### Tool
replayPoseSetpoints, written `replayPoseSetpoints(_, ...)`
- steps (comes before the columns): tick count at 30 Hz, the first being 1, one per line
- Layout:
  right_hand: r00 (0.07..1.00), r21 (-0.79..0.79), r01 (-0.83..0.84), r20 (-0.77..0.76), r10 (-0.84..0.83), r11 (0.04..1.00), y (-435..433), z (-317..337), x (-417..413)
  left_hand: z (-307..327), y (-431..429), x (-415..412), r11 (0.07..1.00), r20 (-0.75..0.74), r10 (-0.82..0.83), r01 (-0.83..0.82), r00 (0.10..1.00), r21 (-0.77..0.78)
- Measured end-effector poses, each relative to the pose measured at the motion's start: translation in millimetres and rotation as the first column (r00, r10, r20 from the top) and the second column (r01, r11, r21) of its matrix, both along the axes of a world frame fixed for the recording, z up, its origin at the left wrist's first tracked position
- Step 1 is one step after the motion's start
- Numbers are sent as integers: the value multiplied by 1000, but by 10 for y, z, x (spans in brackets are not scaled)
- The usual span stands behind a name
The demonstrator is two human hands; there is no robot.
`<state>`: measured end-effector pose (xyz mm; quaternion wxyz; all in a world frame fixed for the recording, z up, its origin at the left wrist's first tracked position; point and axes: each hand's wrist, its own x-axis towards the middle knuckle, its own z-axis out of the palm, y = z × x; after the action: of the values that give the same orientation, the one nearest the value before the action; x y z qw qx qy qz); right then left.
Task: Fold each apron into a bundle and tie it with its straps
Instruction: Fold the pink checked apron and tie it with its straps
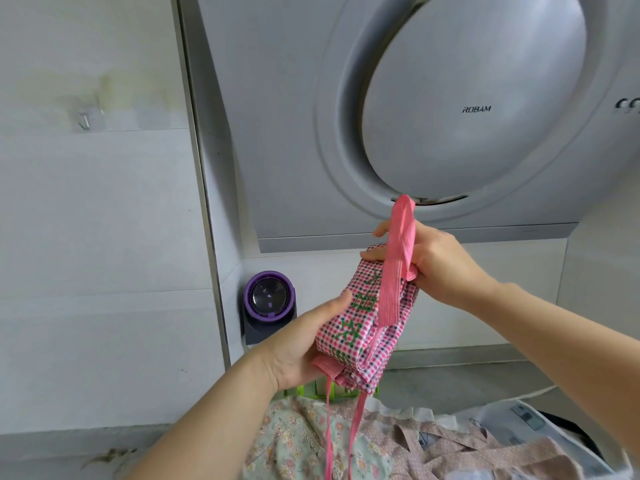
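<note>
Wrapping snug looks key: left hand (304,344) grips the apron bundle (360,327), right hand (440,268) clamps bundle plus pink strap (398,237).

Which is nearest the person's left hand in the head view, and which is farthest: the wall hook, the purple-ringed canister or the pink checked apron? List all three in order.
1. The pink checked apron: gripped in the left hand, so touching it.
2. The purple-ringed canister: just beyond the hand, up and to its left.
3. The wall hook: far up on the left wall.
</note>
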<state>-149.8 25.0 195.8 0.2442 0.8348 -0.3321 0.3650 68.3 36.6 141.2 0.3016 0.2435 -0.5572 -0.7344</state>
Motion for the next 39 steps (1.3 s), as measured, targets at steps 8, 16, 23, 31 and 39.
replayPoseSetpoints(8, 783, 646, -492, 622, -29, 584, -57, 56, -30, 36, 22, -30, 975, 85, 103, -84, 991, -203)
replayPoseSetpoints(16, 632, 349, -591, 761, 149, 727, -4, 267, 136, 64, 258, -155, 747, 88, 288, -166, 953, -644)
replayPoseSetpoints(23, 737, 300, -479, 648, 193, 825, 44, 466, 281, 127, 185, -133, 779, 12, 256, -199, 967, -594)
replayPoseSetpoints(31, 736, 333, -439, 666, 122, 834, -136, 469, 332, 203, 117, -53, 909, -18, 175, -169, 984, -382)
replayPoseSetpoints(39, 537, 554, -832, 807, -245, 3, -142, 344, 89, 172, 34, -32, 890, 73, 350, -307, 934, -337)
